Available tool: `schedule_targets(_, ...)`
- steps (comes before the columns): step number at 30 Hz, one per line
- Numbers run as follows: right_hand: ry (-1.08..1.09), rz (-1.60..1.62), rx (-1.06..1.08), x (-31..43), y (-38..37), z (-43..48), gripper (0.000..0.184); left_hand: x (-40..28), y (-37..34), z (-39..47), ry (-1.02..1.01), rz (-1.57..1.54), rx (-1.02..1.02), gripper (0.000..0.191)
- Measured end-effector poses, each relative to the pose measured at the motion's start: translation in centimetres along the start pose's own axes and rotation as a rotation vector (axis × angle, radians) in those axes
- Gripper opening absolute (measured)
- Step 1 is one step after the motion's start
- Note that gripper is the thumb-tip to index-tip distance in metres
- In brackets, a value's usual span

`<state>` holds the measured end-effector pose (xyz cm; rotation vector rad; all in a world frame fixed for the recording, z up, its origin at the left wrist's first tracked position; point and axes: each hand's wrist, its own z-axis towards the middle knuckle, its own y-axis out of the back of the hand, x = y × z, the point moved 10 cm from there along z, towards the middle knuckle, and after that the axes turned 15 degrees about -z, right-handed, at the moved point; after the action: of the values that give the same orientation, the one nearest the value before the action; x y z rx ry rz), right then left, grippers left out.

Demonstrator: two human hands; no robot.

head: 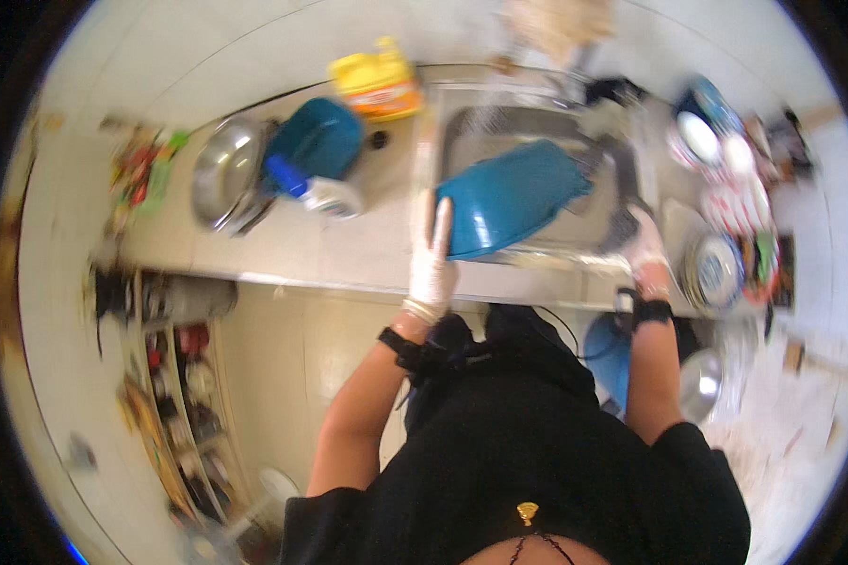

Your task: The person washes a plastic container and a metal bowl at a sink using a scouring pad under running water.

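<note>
A blue-green plastic basin [512, 198] is tilted over the sink [459, 138]. My left hand [434, 261], in a pale translucent glove, grips the basin's left end with its fingers along the side. My right hand [642, 240], gloved likewise, is at the sink's right edge, apart from the basin, and holds a dark grey scrubbing pad [620, 224], blurred. Water seems to spray into the sink's back left part, near the faucet [572, 88]. A pale cloth-like item [604, 119] lies at the sink's back right corner.
Left on the counter [311, 251] are a steel bowl [227, 169], another blue-green basin [325, 138], a white bottle with a blue cap [332, 198] and a yellow jug [378, 85]. Stacked plates [714, 272] and other dishes crowd the right side. A shelf rack [184, 395] stands lower left.
</note>
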<state>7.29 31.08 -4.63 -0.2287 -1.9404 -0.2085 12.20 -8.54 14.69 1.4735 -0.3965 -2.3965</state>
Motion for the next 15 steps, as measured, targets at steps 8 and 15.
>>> schedule_targets(8, -0.425, 0.348, 0.025, -0.6, -7.6, -4.8, 0.017, 1.2, 15.7, -3.3, 0.382, -0.570, -0.688, 0.074)
schedule_targets(15, -0.152, 0.095, -0.040, 1.6, -7.7, -4.1, 0.025, 4.4, 34.6, 4.6, 0.265, 0.587, -0.384, 0.027)
